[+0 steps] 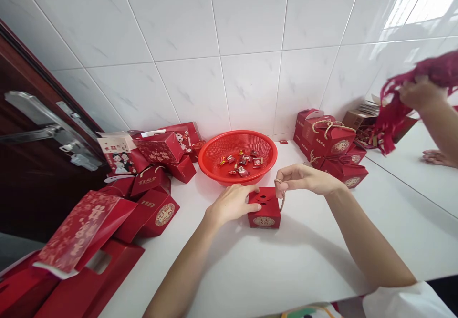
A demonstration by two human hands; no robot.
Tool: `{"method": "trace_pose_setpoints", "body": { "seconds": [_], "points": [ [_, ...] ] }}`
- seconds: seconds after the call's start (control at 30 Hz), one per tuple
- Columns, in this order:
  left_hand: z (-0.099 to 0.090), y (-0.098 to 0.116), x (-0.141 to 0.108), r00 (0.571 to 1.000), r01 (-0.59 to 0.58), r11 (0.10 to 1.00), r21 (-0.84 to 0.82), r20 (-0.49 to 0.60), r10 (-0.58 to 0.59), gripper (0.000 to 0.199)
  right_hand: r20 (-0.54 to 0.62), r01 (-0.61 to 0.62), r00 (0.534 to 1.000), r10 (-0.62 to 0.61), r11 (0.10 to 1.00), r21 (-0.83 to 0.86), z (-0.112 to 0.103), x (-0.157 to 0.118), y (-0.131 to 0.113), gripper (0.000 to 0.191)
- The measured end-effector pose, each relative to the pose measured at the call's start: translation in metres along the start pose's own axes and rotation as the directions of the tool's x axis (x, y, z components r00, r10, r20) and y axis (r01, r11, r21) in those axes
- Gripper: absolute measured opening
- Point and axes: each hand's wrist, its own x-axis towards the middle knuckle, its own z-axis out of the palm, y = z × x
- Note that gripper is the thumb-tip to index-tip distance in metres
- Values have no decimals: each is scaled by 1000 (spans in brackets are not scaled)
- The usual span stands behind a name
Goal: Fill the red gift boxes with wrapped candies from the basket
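A small red gift box [267,212] with a round gold emblem on its front stands upright on the white table. My left hand [232,204] grips it from the left, thumb lying across the top flaps and fingers towards the far side. Two holes show in those flaps. Beside the box's upper right edge, my right hand [308,179] pinches a twisted beige rope handle [283,201] between thumb and fingers. The rope hangs down along the right side of the box; where its other end goes is hidden.
Behind the box, a red plastic basket [237,181] holds several wrapped candies [243,171]. More red boxes [152,213] pile up at left by a door; others with rope handles [334,144] stand at right. Another person's hand [422,94] carries dark red ribbons [390,117] far right.
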Motion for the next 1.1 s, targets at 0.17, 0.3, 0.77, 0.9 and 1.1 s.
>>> {"method": "trace_pose_setpoints", "body": {
  "seconds": [0.17, 0.3, 0.77, 0.9, 1.1],
  "points": [
    [-11, 10, -8, 998, -59, 947, -317, -20, 56, 39, -67, 41, 997, -39, 999, 20, 8, -3, -3, 31],
    [-23, 15, -16, 987, -157, 758, -633, -68, 148, 50, -133, 38, 990, -40, 999, -15, 10, -5, -4, 32],
    [-3, 36, -25, 946, -273, 633, -725, -84, 312, 76, -389, 44, 902, -188, 935, -351, 44, 13, 3, 24],
    [-1, 36, -22, 939, -295, 628, -720, -96, 330, 78, -452, 48, 862, -230, 924, -378, 42, 12, 5, 20],
    [0, 34, -17, 908, -398, 540, -742, -235, 347, 62, -641, 98, 699, -318, 930, -355, 30, -7, -3, 25]
  ]
}}
